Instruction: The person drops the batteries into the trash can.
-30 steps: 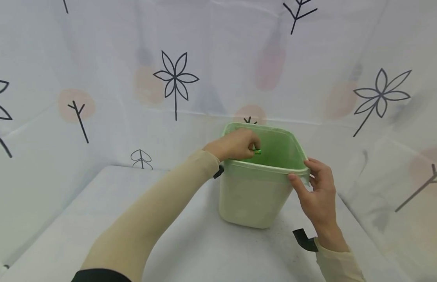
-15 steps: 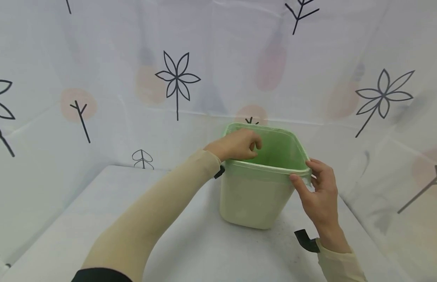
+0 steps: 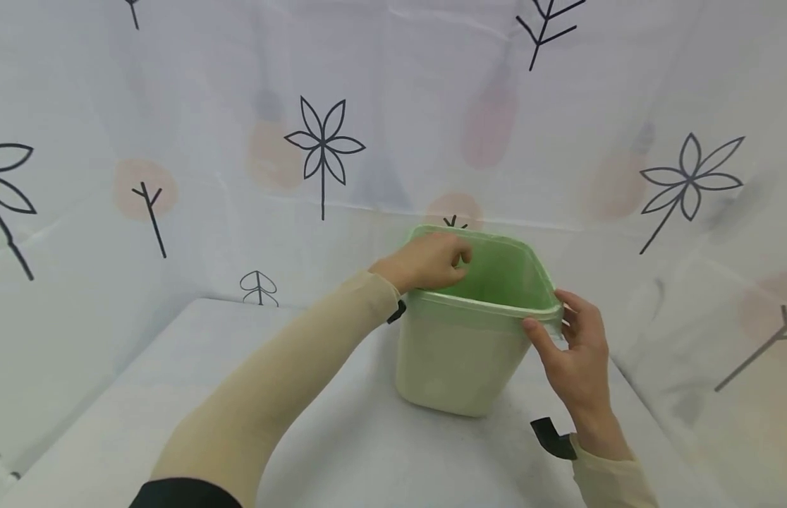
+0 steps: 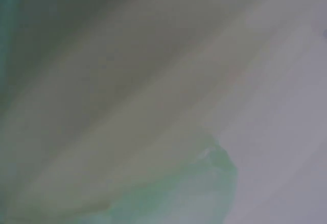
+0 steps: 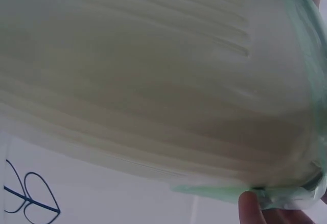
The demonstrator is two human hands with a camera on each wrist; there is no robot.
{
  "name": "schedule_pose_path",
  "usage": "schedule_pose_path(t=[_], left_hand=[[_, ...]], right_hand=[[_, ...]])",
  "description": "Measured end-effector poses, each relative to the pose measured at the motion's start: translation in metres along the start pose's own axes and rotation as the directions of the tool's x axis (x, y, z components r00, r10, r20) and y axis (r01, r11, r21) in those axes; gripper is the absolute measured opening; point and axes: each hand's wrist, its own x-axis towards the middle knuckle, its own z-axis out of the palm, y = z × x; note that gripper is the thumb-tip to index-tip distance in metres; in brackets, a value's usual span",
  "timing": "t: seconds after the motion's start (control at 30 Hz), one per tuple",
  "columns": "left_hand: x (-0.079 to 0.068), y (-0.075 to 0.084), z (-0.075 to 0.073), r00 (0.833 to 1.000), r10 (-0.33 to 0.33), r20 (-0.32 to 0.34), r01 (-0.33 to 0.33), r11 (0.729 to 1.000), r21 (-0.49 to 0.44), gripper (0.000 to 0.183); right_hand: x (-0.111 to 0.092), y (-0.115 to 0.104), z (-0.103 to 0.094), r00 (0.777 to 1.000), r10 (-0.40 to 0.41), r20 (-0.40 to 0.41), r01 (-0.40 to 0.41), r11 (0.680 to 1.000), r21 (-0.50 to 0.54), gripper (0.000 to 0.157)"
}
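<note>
A pale green trash can (image 3: 460, 353), lined with a thin translucent green bag (image 3: 501, 271), stands upright on the table. My left hand (image 3: 425, 261) reaches over its left rim, fingers loosely bent above the opening, with nothing visible between them. With thumb outside and fingers at the far side, my right hand (image 3: 574, 360) grips the can's right corner rim. Its fingertips (image 5: 250, 208) touch the folded-over bag edge (image 5: 286, 196) in the right wrist view. In the left wrist view the can's wall (image 4: 102, 96) and the bag's hanging edge (image 4: 179, 193) show, but no hand. The can's bottom is hidden inside.
A white-covered table (image 3: 343, 451) carries the can. Directly behind it hangs a white curtain (image 3: 393, 85) with printed plants and pastel blots. The curtain also closes in the left and right sides.
A shiny green object showing at my left fingertips a second ago is gone from view. The left fingers have shifted slightly; my right hand keeps its place on the rim.
</note>
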Motion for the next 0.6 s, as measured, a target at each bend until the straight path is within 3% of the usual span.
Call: schedule_pose_path(t=[0.07, 0.2, 0.4, 0.6], left_hand=[[-0.002, 0.0, -0.001, 0.996, -0.027, -0.084, 0.027, 1.0, 0.003, 0.018], [-0.01, 0.0, -0.008, 0.972, -0.07, -0.224, 0.07, 0.998, -0.01, 0.015], [-0.032, 0.001, -0.013, 0.931, -0.053, -0.361, 0.053, 0.999, -0.009, 0.012], [-0.069, -0.011, -0.013, 0.903, 0.002, -0.429, 0.021, 0.999, 0.049, 0.012]], right_hand=[[0.001, -0.001, -0.001, 1.0, 0.016, 0.014, -0.016, 1.0, -0.017, 0.074], [0.001, -0.004, -0.003, 0.998, 0.06, 0.027, -0.059, 0.998, -0.035, 0.088], [-0.001, -0.007, -0.016, 0.986, 0.153, 0.06, -0.145, 0.982, -0.124, 0.102], [-0.001, -0.001, -0.027, 0.985, 0.147, 0.096, -0.126, 0.973, -0.194, 0.106]])
